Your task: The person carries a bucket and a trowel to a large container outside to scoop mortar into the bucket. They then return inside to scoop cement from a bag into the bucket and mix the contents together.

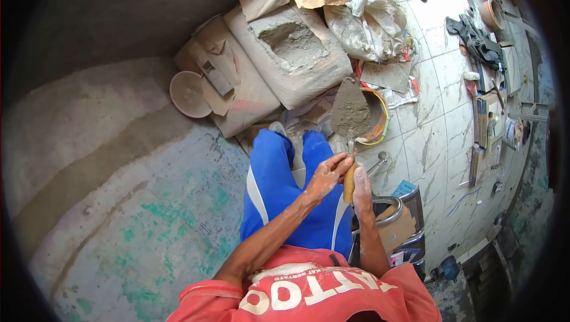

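A trowel point(349, 186) with a wooden handle points away from me, its blade loaded with grey mortar point(349, 109). My left hand point(328, 175) pinches the trowel near its neck, where handle and blade meet. Against the right side of the handle lies my right hand point(362, 188), thumb along the wood and the other fingers mostly hidden. Under and beside the blade is a round bucket point(386, 121) with an orange inside, partly covered by the blade. Ahead, an opened paper sack point(252, 40) holds grey powder point(294, 43) with a hollow dug in it.
A shallow bowl point(189, 94) and a small block-like tool point(217, 78) rest by the sacks. Crumpled white sacking point(371, 25) lies ahead. A metal-framed chair point(396, 215) stands close at my right. Tools and a dark cloth point(478, 40) lie on the tiles point(427, 144).
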{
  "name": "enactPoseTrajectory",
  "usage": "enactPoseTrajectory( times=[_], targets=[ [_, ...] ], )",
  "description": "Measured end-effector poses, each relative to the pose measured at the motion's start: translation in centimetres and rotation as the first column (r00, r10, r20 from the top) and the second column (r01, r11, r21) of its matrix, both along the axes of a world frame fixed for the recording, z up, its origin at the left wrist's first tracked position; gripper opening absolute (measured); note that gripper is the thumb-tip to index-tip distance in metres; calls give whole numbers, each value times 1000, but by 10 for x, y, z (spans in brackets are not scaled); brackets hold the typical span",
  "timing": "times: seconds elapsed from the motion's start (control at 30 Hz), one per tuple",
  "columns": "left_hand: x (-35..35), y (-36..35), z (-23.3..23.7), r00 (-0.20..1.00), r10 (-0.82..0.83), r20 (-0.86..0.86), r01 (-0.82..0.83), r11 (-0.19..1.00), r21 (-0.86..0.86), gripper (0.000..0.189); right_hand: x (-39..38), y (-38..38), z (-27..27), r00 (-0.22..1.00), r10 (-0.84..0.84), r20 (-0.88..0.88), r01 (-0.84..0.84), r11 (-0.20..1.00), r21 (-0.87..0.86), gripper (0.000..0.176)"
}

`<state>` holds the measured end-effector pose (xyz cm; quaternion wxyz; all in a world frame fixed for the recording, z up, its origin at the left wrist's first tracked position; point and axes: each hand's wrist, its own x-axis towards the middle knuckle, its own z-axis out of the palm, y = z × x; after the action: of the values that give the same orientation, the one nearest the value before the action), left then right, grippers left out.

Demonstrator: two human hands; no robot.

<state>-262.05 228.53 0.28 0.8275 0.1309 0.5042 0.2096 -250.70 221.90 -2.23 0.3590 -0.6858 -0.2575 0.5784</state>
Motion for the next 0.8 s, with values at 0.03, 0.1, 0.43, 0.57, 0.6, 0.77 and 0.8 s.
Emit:
enactPoseTrajectory(
  times=[0.03, 0.1, 0.43, 0.57, 0.6, 0.77, 0.8],
  targets=[
    [3, 6, 2, 999, -47, 25, 49, 997, -66, 35, 3, 13, 11, 1000, 14, 0, -14, 1000, 13, 44],
    [3, 14, 6, 995, -101, 26, 102, 994, -44, 37, 9, 40, 43, 993, 53, -105, -58, 997, -47, 41],
    [-84, 68, -6, 285, -507, -813, 958, 175, 227, 56, 14, 76, -43, 736, 24, 677, -214, 957, 198, 24],
    [-88, 98, -54, 89, -607, -790, 996, 72, 57, 48, 3, 139, -133, 586, 412, 697, -400, 896, -193, 28],
    [-85, 101, -71, 38, -605, -795, 999, -7, 53, 47, -2, 151, -147, 592, 417, 690, -410, 893, -188, 29],
    [-81, 116, -122, 89, -524, -847, 984, -88, 158, 37, -30, 225, -189, 443, 542, 714, -562, 789, -250, 33],
    [-81, 115, -126, 33, -530, -847, 992, -89, 95, 33, -27, 238, -207, 343, 552, 760, -650, 724, -232, 35]
  ],
)
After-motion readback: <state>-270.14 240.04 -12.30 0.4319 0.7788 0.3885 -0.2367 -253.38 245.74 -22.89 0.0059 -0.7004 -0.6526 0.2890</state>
